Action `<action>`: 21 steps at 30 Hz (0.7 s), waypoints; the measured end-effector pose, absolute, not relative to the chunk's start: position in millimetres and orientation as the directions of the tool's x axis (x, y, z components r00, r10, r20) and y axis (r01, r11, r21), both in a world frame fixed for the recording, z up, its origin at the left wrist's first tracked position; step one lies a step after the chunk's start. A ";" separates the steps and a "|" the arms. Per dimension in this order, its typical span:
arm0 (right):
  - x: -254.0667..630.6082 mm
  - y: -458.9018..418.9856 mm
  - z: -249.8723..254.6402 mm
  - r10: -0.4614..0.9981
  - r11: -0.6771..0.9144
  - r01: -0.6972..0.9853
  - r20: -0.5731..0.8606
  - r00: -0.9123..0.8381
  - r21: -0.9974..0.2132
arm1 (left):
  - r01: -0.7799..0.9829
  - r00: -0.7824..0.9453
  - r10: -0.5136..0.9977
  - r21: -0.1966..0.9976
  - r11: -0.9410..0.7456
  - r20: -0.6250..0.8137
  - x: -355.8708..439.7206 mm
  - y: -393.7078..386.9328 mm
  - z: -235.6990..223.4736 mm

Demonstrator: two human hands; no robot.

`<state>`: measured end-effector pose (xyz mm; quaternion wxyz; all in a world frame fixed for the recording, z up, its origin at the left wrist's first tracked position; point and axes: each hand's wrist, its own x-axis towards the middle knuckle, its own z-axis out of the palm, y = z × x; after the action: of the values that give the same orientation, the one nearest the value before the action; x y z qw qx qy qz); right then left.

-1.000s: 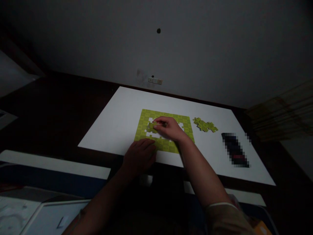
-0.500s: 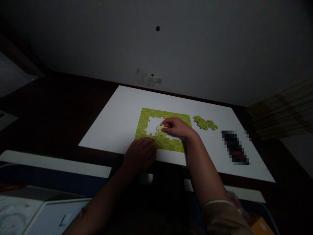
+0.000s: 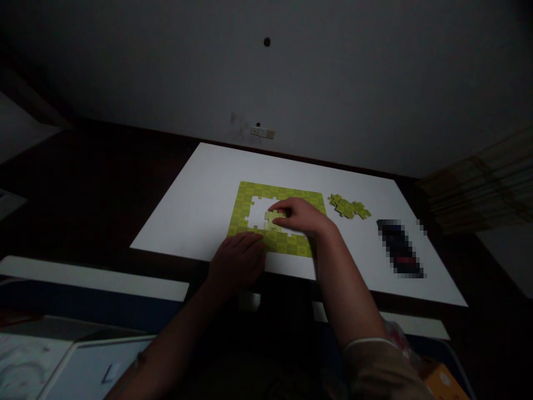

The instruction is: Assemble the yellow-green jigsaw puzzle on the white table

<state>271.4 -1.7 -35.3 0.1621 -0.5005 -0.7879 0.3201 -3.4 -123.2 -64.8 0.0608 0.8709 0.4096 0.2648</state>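
A green jigsaw puzzle lies on the white table, its outer border joined around a white gap. My right hand reaches over its middle, thumb and forefinger on a pale green puzzle piece. That piece lies against the inner lower edge of the border. My right hand and wrist cover the right part of the gap. At the puzzle's near left corner my left hand rests with its fingers stretched out, holding nothing. To the right of the puzzle is a small heap of loose green puzzle pieces.
On the right side of the white table lies a dark, pixelated object. A wall with sockets stands behind the table. An orange box shows at the lower right, and a white-framed panel at the lower left.
The puzzle piece has moved slightly down and left and now lies flatter against the border. My right forefinger reaches further left. My left hand stays at the corner.
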 end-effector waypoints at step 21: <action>285.6 2.6 -45.4 0.918 0.348 0.746 0.042 -0.395 -0.568 | 0.687 0.520 0.740 0.306 -0.659 0.426 -2.1 -121.6 -65.9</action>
<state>285.6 2.6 -45.4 0.1806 -0.5193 -0.8008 0.2376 -2.1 -121.6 -65.9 0.0495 0.8704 0.4098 0.2682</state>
